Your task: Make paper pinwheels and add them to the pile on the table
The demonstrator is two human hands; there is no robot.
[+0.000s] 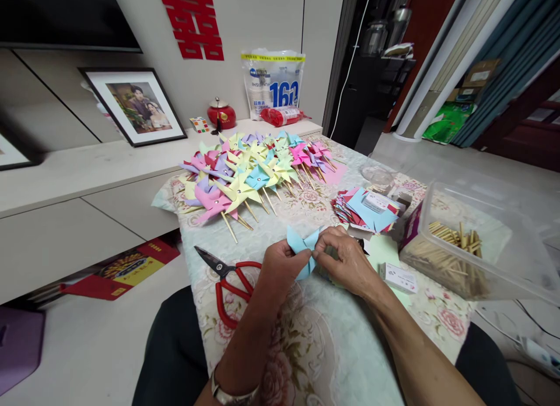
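Note:
A light blue paper pinwheel (297, 240), its corners folded in toward the middle, is held between my two hands above the flowered tablecloth. My left hand (282, 263) pinches it from the left, thumb near its centre. From the other side, my right hand (343, 257) has thumb and fingers closed at the pinwheel's centre; whether a small pin is between them is hidden. Red-handled scissors (236, 283) lie by my left forearm, blades pointing away. To the right of my right hand are a small white box (398, 277) and pale green paper (382, 248).
Finished pinwheels on sticks (245, 178) are heaped at the back of the table. Coloured paper squares (371, 210) lie at right, beside a clear plastic bin (490, 254) of wooden sticks (459, 254). Behind stands a white cabinet (56, 172) with a framed photo (135, 105) and bagged cups (273, 85).

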